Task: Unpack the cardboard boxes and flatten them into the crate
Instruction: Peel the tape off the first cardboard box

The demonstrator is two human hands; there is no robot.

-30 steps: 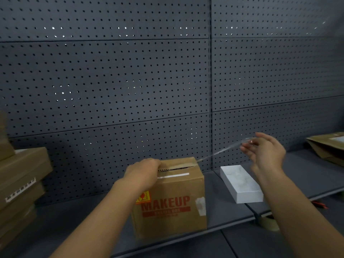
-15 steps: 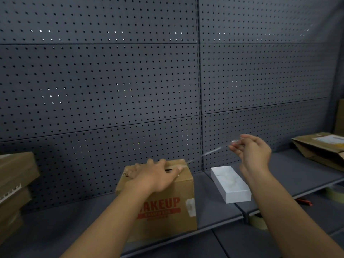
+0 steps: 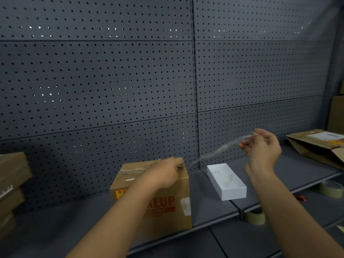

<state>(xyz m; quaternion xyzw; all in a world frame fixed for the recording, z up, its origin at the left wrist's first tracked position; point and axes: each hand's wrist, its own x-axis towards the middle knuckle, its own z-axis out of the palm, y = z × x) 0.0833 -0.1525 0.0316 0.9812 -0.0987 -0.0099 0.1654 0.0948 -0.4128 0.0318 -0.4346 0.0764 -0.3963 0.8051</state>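
Observation:
A brown cardboard box (image 3: pixel 167 207) printed with red MAKEUP lettering stands on the dark shelf (image 3: pixel 55 224). My left hand (image 3: pixel 165 174) rests on the box's top right edge, fingers bent over it, holding it down. My right hand (image 3: pixel 262 149) is raised to the right of the box and pinches the end of a clear strip of tape (image 3: pixel 217 151). The strip stretches from the box's top corner up to my fingers. The top seam shows torn brown paper where the tape came off.
An open white tray-like box (image 3: pixel 230 189) with white stuff inside lies right of the carton. A flattened cardboard piece (image 3: pixel 316 146) lies at far right, stacked cartons (image 3: pixel 11 183) at far left. Tape rolls (image 3: pixel 256 216) (image 3: pixel 331 189) sit on the lower shelf. Pegboard wall behind.
My right hand has pulled the tape strip further up and right. My left hand slid toward the box's right top edge. The view shifted slightly left.

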